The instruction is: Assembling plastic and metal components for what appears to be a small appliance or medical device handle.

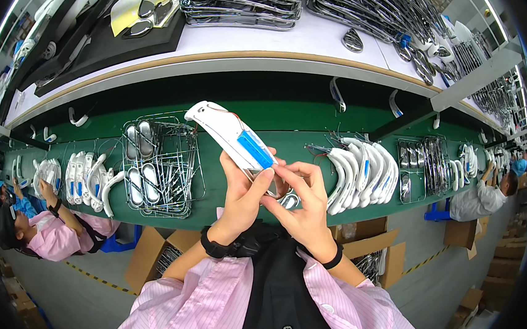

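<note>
Green conveyor bench (229, 198) is running across the head view, with a white upper shelf (303, 41) above it stacked with chrome parts, and workers in pink seated along the line to the left. A white curved plastic housing (227, 133) with a blue strip is being held up over the bench, tilted so its upper end is pointing up-left, likely so the inner face can be worked on close to the eyes. Its lower end is being clamped by the left hand (241, 194), fingers closed around it from below. The right hand (300, 199) is being kept just beside it, fingertips pinched together at the housing's bottom edge, touching it; whether a small part is being pinched there cannot be told. So the housing is sitting above and between both hands, off the bench. A wire tray (161, 166) of chrome pieces is lying to the left, and a row of similar white housings (357, 175) is being stacked to the right, near the right hand.
</note>
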A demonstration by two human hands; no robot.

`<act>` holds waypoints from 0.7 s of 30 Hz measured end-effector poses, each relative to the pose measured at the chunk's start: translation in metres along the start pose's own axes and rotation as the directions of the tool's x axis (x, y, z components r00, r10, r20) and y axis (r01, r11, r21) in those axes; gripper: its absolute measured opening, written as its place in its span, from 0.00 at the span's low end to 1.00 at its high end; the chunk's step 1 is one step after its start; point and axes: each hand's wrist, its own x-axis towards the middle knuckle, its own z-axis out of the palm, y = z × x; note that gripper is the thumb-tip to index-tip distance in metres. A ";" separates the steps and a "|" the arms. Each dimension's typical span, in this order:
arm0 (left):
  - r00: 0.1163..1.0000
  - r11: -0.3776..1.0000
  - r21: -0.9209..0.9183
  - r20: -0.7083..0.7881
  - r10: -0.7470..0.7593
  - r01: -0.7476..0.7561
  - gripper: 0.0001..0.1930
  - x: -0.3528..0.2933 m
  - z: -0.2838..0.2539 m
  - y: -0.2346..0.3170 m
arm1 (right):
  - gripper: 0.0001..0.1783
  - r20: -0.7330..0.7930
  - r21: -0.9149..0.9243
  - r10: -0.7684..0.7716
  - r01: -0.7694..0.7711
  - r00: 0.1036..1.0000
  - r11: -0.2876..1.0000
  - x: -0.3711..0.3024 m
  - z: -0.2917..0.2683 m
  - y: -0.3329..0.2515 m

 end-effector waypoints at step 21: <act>0.981 0.991 -0.113 0.190 -0.046 0.068 0.27 0.006 -0.002 0.010 | 0.22 0.447 0.572 0.387 -0.590 0.806 0.569 -0.014 0.003 -0.004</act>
